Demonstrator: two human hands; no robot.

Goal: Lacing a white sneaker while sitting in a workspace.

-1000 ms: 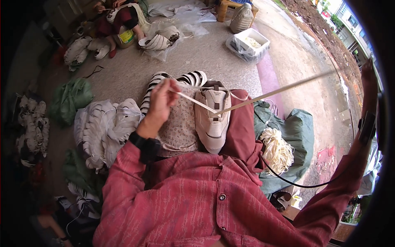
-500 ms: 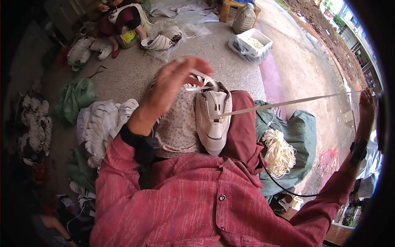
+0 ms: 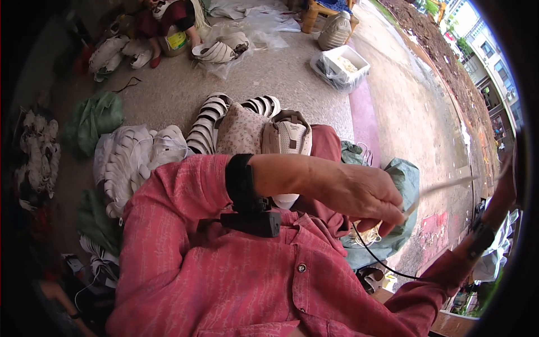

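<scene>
Head view: on the ground ahead, one white box (image 3: 335, 58) in clear plastic, with pale strands (image 3: 348, 64) inside; at left, one translucent bag (image 3: 102, 156) around white shoe uppers (image 3: 129, 163). In left hand (image 3: 368, 194), with thumb and fingers closed, one pale lace (image 3: 441, 187), blurred, slanting up toward right hand (image 3: 505, 171), too dim at the rim to tell its grip. Left forearm crosswise above the lap, right arm flung wide; beneath the left forearm, partly hidden, one beige shoe (image 3: 289, 139), toe toward the torso.
</scene>
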